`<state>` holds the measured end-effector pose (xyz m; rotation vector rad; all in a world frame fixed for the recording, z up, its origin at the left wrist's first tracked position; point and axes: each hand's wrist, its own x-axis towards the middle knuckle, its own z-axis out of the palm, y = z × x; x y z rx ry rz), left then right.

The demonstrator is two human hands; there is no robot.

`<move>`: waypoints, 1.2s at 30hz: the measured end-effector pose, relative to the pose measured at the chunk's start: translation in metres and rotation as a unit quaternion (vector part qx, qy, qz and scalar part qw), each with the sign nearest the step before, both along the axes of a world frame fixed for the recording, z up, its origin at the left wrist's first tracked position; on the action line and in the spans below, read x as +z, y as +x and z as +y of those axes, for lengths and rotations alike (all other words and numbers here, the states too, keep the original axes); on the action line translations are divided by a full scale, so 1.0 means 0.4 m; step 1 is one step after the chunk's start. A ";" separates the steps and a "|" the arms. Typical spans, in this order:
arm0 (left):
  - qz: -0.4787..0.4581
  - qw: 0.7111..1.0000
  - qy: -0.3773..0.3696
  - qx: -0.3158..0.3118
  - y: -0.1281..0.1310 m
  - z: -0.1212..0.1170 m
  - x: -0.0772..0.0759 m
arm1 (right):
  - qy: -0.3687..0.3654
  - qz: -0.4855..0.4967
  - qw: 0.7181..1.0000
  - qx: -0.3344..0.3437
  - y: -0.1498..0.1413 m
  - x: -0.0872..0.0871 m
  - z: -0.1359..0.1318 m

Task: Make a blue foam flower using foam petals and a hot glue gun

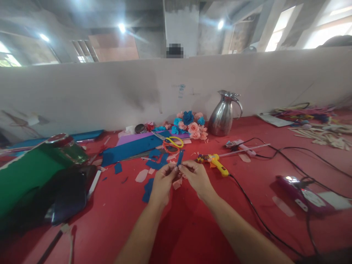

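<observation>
Between the fingertips of my left hand and my right hand is a narrow strip of dark blue paper, its free end pointing away from me. Both hands are closed in a pinch and nearly touch each other. Under and around them lie blue paper scraps and pink paper pieces. Just beyond sit scissors with yellow and orange handles, resting on a blue paper sheet. To the right of my right hand lies a yellow hot glue gun with a glue stick in its back.
Pink and blue paper flowers stand by the white partition, beside a steel jug. At right, a pink glue gun, black cables and a purple power strip. A dark bag and glass jar are left.
</observation>
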<state>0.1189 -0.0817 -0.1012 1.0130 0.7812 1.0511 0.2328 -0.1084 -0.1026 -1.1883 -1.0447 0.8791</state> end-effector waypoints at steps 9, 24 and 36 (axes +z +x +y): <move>0.041 0.999 0.019 0.030 0.005 -0.009 0.002 | -0.025 -0.009 0.999 -0.034 0.005 -0.011 0.007; 0.047 0.999 0.001 0.003 0.003 -0.010 0.010 | -0.039 0.036 0.999 -0.011 0.003 -0.007 0.008; 0.044 0.997 0.017 0.054 -0.025 0.025 -0.002 | -0.110 -0.443 0.870 -0.185 0.241 0.015 -0.047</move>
